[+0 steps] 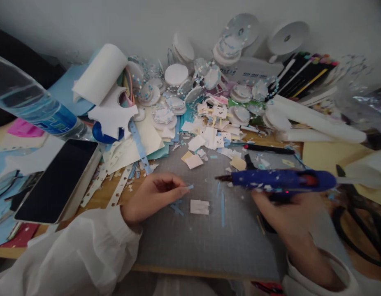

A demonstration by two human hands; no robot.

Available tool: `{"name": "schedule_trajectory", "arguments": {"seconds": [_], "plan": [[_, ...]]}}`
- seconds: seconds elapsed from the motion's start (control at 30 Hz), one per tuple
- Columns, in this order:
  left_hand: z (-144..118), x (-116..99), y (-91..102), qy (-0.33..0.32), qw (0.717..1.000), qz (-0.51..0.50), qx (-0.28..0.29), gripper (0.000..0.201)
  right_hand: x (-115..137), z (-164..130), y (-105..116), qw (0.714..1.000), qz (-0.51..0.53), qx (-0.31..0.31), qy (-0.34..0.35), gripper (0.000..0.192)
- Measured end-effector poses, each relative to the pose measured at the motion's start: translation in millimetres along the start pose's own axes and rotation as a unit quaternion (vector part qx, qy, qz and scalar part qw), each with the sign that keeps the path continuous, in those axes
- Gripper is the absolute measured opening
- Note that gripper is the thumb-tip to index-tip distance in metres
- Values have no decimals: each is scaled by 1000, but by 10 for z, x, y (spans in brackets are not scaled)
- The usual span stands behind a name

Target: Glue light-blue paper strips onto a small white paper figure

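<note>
Head view: right hand (289,213) grips glue gun (279,181), left hand (155,195) pinches blue strip (189,186)

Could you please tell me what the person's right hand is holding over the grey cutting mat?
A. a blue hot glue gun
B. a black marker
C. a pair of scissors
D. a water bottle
A: the right hand grips a blue hot glue gun, nozzle pointing left above the grey cutting mat, while the left hand pinches a small blue paper strip.

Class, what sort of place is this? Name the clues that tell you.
Probably a home craft desk: a grey cutting mat, a blue glue gun in the right hand, and heaps of paper scraps.
</note>
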State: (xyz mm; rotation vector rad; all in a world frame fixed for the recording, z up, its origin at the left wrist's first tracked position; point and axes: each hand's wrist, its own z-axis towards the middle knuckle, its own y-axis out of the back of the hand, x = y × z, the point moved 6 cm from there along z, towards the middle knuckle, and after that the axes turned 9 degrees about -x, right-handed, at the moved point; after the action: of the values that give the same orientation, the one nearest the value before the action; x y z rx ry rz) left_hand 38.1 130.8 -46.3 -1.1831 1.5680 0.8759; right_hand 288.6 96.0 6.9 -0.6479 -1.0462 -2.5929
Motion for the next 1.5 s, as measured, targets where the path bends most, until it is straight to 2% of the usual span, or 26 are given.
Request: {"name": "schedule_trajectory", "arguments": {"seconds": [0.1, 0.2, 0.47, 0.7, 1.03, 1.4, 1.5], "plan": [[-9, -17, -3, 10, 1000, 8, 12, 17, 55, -135, -53, 995, 4, 25, 92, 18], [-14, -26, 0, 20, 1000, 2, 12, 14, 107, -145, -81, 990, -10, 63, 125, 17], [-32, -21, -79, 25, 998, -14, 61, 8, 198, -92, -103, 985, 25, 129, 114, 13], [-45, -8, -74, 38, 997, -33, 64, 4, 235, -122, -104, 976, -7, 128, 177, 15], [-53, 25, -86, 52, 995, -35, 78, 6, 237, -134, -136, 976, -12, 136, 169, 13], [-45, 2, -88, 31, 996, -32, 75, 6, 249, -127, -125, 977, 2, 132, 168, 12], [-48, 16, -83, 34, 996, -25, 73, 5, 164, -163, -127, 982, 1, 140, 124, 15]]}}
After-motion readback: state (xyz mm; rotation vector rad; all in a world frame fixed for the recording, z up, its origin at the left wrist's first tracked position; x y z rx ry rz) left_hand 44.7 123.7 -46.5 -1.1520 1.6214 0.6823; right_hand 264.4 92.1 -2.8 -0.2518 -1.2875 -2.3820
